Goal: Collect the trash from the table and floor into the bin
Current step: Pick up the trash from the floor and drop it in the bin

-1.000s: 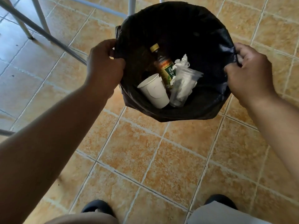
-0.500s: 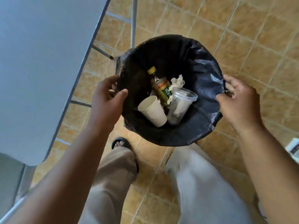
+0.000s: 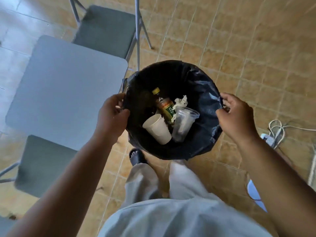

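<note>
A round bin lined with a black bag (image 3: 203, 93) is held up in front of me above the tiled floor. My left hand (image 3: 111, 117) grips its left rim and my right hand (image 3: 236, 117) grips its right rim. Inside lie a white paper cup (image 3: 158, 130), a clear plastic cup (image 3: 183, 124), a brown bottle with a yellow cap (image 3: 165, 106) and a crumpled white tissue (image 3: 181, 102).
A grey table (image 3: 65, 89) stands to the left with a grey folding chair (image 3: 106, 29) beyond it and another chair (image 3: 41, 166) at its near side. A white cable and power strip (image 3: 273, 132) lie on the floor at the right. My legs and a dark sandal (image 3: 136, 156) are below the bin.
The view has risen and pulled back; the bin is held higher off the floor, and the table and chairs have come into sight. Both hands keep their hold on the rim.
</note>
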{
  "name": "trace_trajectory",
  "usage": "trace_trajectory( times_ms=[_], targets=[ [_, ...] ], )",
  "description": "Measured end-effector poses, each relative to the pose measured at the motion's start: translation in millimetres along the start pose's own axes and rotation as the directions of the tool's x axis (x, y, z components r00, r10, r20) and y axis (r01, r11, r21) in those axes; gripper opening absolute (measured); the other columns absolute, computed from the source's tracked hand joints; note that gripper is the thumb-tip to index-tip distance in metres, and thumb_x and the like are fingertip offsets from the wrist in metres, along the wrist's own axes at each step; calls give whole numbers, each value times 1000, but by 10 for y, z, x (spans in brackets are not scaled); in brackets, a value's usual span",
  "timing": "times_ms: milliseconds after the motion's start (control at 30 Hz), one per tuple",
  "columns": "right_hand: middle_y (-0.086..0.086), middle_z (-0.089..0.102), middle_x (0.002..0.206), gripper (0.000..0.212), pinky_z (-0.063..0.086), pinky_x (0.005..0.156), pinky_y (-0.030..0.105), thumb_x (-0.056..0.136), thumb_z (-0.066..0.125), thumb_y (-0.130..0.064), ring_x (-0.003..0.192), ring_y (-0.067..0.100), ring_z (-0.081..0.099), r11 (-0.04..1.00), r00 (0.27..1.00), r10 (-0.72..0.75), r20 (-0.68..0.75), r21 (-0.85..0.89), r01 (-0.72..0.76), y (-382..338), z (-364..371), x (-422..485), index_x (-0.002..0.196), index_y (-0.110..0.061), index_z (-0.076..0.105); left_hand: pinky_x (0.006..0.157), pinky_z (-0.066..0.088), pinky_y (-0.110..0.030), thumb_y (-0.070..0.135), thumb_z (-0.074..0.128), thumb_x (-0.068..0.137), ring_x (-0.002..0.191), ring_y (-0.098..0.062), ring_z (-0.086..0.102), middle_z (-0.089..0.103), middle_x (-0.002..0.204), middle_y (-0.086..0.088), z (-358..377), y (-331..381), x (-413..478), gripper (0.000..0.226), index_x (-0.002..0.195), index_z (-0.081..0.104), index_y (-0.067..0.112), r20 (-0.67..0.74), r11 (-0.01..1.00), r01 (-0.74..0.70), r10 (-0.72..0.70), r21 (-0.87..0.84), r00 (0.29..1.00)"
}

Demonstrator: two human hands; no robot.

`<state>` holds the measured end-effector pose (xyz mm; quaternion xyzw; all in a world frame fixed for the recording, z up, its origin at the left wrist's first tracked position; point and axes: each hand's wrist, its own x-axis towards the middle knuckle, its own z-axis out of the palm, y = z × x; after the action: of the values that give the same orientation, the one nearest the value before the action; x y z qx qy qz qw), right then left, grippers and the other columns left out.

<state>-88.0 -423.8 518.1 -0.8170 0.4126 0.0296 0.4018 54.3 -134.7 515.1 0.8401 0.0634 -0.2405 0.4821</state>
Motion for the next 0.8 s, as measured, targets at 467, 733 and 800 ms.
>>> trace_trajectory(
  times_ms=[467,733,800],
  targets=[
    [-14,67,87,47,48,65,29,83,67,-16,77,15,66,974,983,-136,-127,166,156,-140,-1187,105,126,-33,65,75,62,-33,-7,52,87,104,-24,64,62,118,-7,236,1188,-437,50,113,64,34,-66,981,-181,177,-70,982],
    [-10,65,84,42,48,64,30,84,65,-12,74,15,64,968,974,-194,-114,141,209,-277,-1340,596,123,-27,67,72,62,-30,-9,53,88,100,-24,66,65,114,-10,368,1423,-252,48,120,65,24,-62,984,-120,112,-130,992],
    [-8,65,85,43,48,65,31,85,64,-11,75,16,64,969,976,-194,-94,133,206,-359,-1292,763,124,-26,66,80,62,-41,-9,53,89,100,-26,67,66,113,-12,357,1484,-90,47,122,64,21,-66,984,-105,96,-144,993]
  ],
)
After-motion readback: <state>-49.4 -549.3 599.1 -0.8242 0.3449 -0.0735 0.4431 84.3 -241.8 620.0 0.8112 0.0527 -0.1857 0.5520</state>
